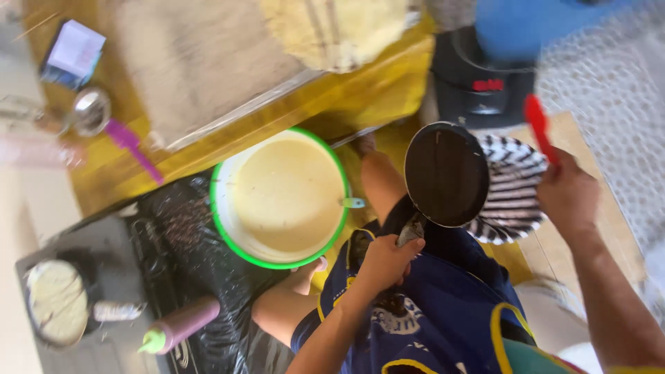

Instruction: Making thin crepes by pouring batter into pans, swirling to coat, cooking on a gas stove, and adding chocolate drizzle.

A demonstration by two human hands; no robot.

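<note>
The left hand [384,263] holds the handle of a small round black frying pan [447,174]. Its fingers are wrapped tight around the handle, over the lap in the blue shorts. The pan looks empty and dark inside. It is tipped a little and hangs over a round plate with black and white stripes [516,197].

The right hand [568,194] is up beside the plate. Its fingers are closed on a red flat turner [537,125], which points up and away. The turner does not touch the pan.

Just left of the pan sits a big round white bowl with a green rim [280,197]. It is full of pale yellow batter, and a small green spoon handle [353,203] pokes over its edge. Further left, on a black stove top [104,242], a second dark pan [59,301] has a pale pancake in it. A purple squeeze bottle with a green tip [180,325] lies near it.

To do this well, I think the pan should stay low and steady over the striped plate, with a firm hold on the handle.
</note>
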